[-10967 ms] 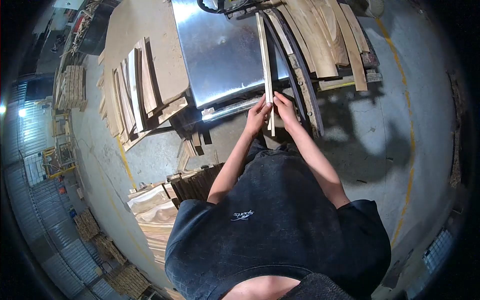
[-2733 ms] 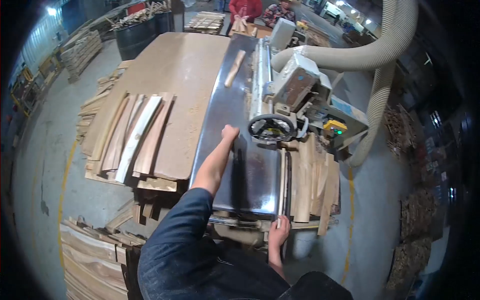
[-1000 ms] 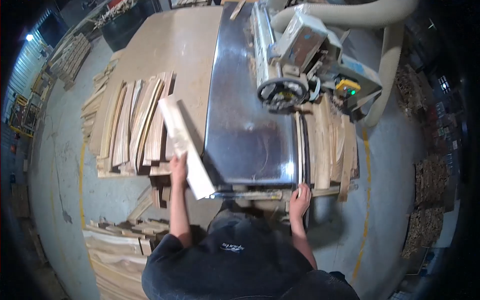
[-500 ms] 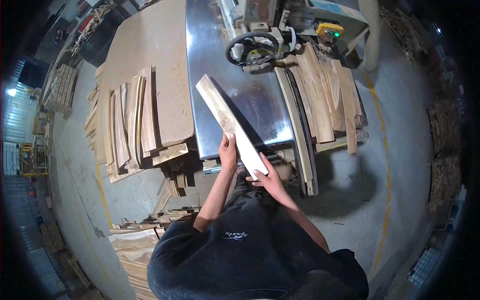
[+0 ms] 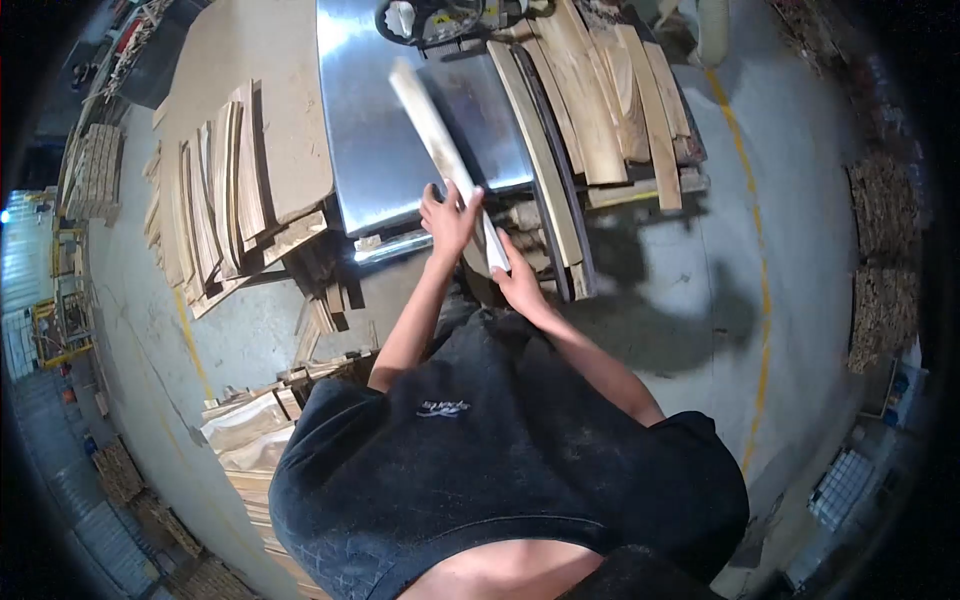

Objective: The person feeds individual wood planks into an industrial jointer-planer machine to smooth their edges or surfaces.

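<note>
A pale wooden board [image 5: 428,120] slants up and left from my hands over the shiny steel machine table [image 5: 365,165], turned so a narrow side shows. My left hand [image 5: 452,218] is closed around it partway along, thumb on the right side and fingers on the left. At the near end, my right hand [image 5: 521,283] grips the board by its edge. The far end is slightly blurred. Just right of my hands, a long pale curved strip [image 5: 537,150] and a dark curved strip [image 5: 560,165] lie along the table's right side.
Curved wooden strips [image 5: 215,185] lie on the brown board table [image 5: 285,100] at left. More planks [image 5: 590,100] are stacked at right. A black handwheel [image 5: 385,28] sits at the top. Stacked wood [image 5: 250,435] stands on the floor lower left.
The board has rolled from showing its broad face to a narrow side. Both hands have shifted with it, the left now wrapped further over it. The view has tilted down.
</note>
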Available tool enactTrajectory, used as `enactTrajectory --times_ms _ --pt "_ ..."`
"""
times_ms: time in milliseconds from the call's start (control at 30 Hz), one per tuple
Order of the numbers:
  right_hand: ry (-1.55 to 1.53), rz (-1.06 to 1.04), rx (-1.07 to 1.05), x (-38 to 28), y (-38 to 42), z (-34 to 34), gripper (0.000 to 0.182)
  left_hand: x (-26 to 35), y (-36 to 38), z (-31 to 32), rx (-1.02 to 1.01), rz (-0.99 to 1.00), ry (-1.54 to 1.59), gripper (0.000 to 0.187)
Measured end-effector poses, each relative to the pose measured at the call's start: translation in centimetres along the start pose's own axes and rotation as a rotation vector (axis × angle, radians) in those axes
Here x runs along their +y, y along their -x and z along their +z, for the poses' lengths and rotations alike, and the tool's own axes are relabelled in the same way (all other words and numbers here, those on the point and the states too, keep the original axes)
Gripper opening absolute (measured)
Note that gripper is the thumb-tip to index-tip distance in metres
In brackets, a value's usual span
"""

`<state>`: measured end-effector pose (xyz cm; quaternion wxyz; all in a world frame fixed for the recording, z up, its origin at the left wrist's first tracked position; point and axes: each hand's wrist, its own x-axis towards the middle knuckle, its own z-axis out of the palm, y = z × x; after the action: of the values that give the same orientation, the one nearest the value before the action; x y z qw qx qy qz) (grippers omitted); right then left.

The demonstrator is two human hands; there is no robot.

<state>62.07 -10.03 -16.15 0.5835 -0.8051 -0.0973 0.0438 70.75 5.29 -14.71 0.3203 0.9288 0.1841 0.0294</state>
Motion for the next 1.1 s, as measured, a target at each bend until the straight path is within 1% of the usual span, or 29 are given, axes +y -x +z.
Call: enactTrajectory --times_ms 33,67,100,133,167,200,233,267,333,367,433,467,500,533,600,633,667,700,733,767,800,833,867,933,967,1000,1033,1067,1100 --pt "-0.566 0.588 -0.065 -1.1 -0.1 -0.6 0.058 0.1 0.1 1.0 0.012 0.092 -0.108 0.068" --pt "-0.791 0.721 -0.008 -0.6 -0.3 -0.9 0.042 0.2 0.0 2.3 0.026 0.177 -0.221 0.068" --pt "-0.968 0.757 -0.019 0.3 -0.1 -1.5 0.038 0.3 -0.5 3.7 -0.061 0.205 -0.234 0.067" --pt "-1.15 0.794 -0.032 1.5 -0.1 -1.9 0.033 1.0 -0.6 4.8 -0.019 0.275 -0.261 0.066" --pt "-1.156 0.856 0.056 2.9 -0.3 -1.9 0.029 1.0 -1.4 7.1 0.025 0.333 -0.246 0.066" --pt "-1.157 0.918 0.144 4.2 -0.6 -1.9 0.024 2.4 -1.7 7.3 0.069 0.319 -0.249 0.064" --pt "-1.182 0.947 0.169 4.7 -0.9 -1.9 0.025 3.6 -2.3 7.7 0.101 0.303 -0.234 0.062" --pt "-1.18 1.025 0.118 3.8 -1.8 -2.3 0.037 4.6 -3.4 7.9 0.131 0.292 -0.218 0.059" --pt "-0.91 0.998 0.08 2.9 -4.0 -1.9 0.048 6.3 -5.9 8.5 0.195 0.218 -0.144 0.055" --pt "-0.827 0.989 0.106 3.1 -5.5 -1.5 0.052 6.7 -7.5 8.6 0.243 0.216 -0.155 0.052" --pt "-0.789 0.995 0.088 3.3 -8.8 -1.4 0.052 7.1 -10.6 8.9 0.273 0.206 -0.169 0.051" --pt "-0.761 1.008 0.08 2.3 -10.7 -1.3 0.052 7.3 -12.0 9.0 0.291 0.203 -0.189 0.05" --pt "-0.716 1.005 0.115 1.2 -12.2 -1.3 0.052 7.5 -13.5 9.3 0.331 0.197 -0.201 0.047" --pt "-0.711 1.011 0.114 0.5 -13.9 -1.2 0.052 7.9 -14.8 9.1 0.327 0.19 -0.199 0.047" --pt "-0.421 0.988 0.199 -0.1 -16.7 -0.4 0.048 8.3 -17.3 8.5 0.358 0.195 -0.162 0.045" --pt "-0.13 0.886 0.205 2.3 -18.1 0.4 0.052 8.3 -19.1 8.7 0.502 0.283 -0.157 0.043" --pt "-0.225 0.781 0.214 2.9 -19.6 0.7 0.054 8.4 -20.5 8.3 0.454 0.278 -0.132 0.04" --pt "-0.322 0.849 0.232 0.7 -21.3 0.7 0.053 8.7 -21.1 7.4 0.342 0.216 -0.088 0.046" --pt "-0.414 0.929 0.241 -1.9 -22.5 0.9 0.053 8.9 -21.9 6.9 0.284 0.175 -0.034 0.046" --pt "-0.513 0.899 0.249 0.7 -23.0 1.7 0.052 8.2 -22.8 8.0 0.424 0.245 -0.045 0.045" --pt "-0.613 0.875 0.267 3.3 -23.5 1.8 0.051 7.9 -23.7 9.2 0.436 0.22 -0.04 0.043" --pt "-0.678 0.934 0.121 5.3 -24.1 0.3 0.05 7.7 -24.3 7.8 0.407 0.257 0.091 0.044" --pt "-0.738 0.993 -0.012 6.1 -24.9 -0.7 0.05 7.2 -25.1 6.9 0.413 0.288 0.173 0.04" --pt "-0.483 1.043 0.132 3.6 -26.9 0.2 0.054 3.5 -27.9 3.0 0.049 0.49 0.268 0.035" --pt "-0.445 1.039 0.128 3.3 -27.6 0.4 0.063 0.7 -29.6 0.6 -0.056 0.637 0.418 0.032" --pt "-0.43 1.054 0.132 3.3 -28.3 0.6 0.063 -1.9 -30.1 -2.8 0.006 0.724 0.354 0.034" --pt "-0.427 1.034 0.143 3.2 -29.0 0.9 0.063 -4.6 -30.2 -7.4 0.125 0.705 0.234 0.035" --pt "-0.426 1.013 0.164 3.1 -29.5 1.0 0.064 -8.3 -31.0 -10.2 0.218 0.654 0.172 0.035" --pt "-0.43 0.993 0.137 2.7 -30.1 0.9 0.064 -13.2 -32.0 -12.4 0.344 0.699 0.181 0.03"
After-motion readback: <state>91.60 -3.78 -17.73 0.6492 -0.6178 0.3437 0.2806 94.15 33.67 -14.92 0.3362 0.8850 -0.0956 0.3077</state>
